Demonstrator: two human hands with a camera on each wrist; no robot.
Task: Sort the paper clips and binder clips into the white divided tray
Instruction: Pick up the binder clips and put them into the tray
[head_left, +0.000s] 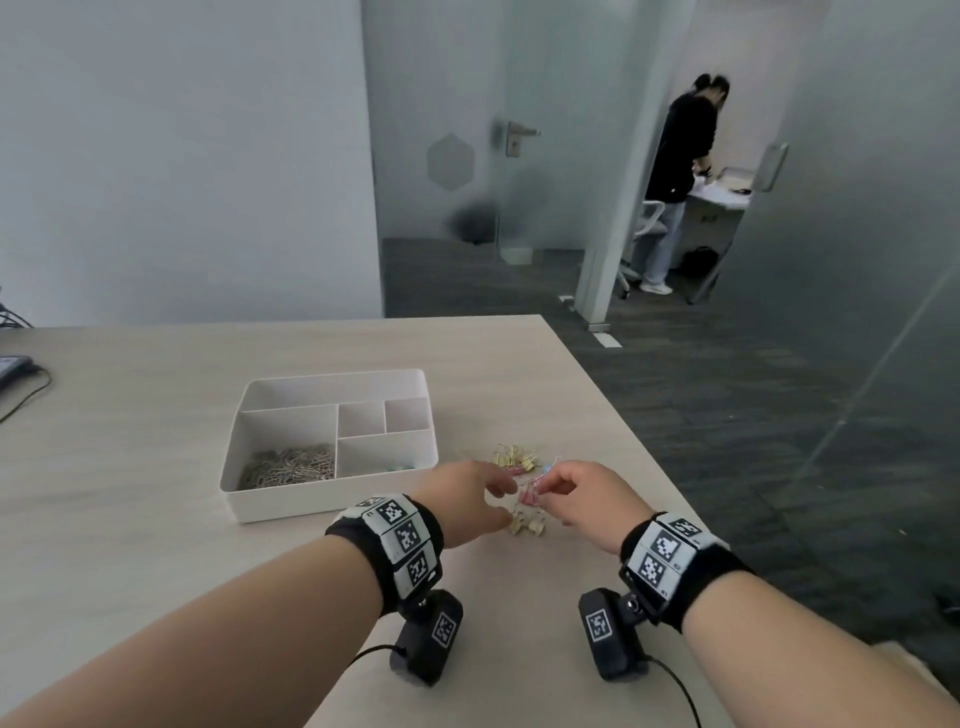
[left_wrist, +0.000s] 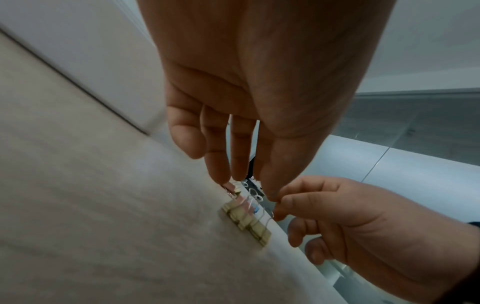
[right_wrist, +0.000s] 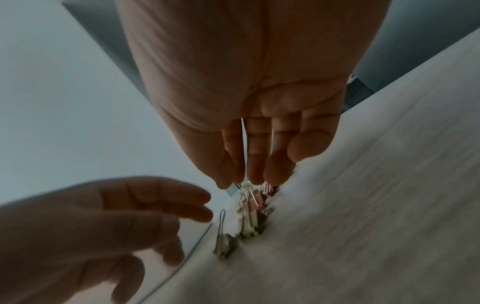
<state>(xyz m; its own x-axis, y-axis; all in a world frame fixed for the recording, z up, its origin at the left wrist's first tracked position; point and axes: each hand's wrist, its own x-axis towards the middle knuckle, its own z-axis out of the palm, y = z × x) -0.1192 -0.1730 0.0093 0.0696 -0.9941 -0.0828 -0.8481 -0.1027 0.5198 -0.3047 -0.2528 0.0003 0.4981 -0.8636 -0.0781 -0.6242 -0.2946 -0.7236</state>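
Note:
The white divided tray (head_left: 332, 512) lies on the table left of my hands. Several silver paper clips (head_left: 288, 467) fill its near left compartment, and a few small coloured clips (head_left: 400, 466) sit in the near right one. A loose heap of yellow binder clips (head_left: 514, 457), pink binder clips (head_left: 527, 493) and more yellow ones (head_left: 530, 524) lies on the table. My right hand (head_left: 540, 486) pinches the wire handle of one binder clip (left_wrist: 255, 210) in the heap. My left hand (head_left: 501, 501) hovers over the heap with relaxed fingers (left_wrist: 221, 164), fingertips at a pink clip (left_wrist: 231, 187).
The table's right edge (head_left: 649, 441) runs close behind the heap, with dark carpet beyond. A cable and a dark device (head_left: 15, 369) lie at the table's far left. A person (head_left: 675, 182) stands at a desk in the room beyond the glass partition.

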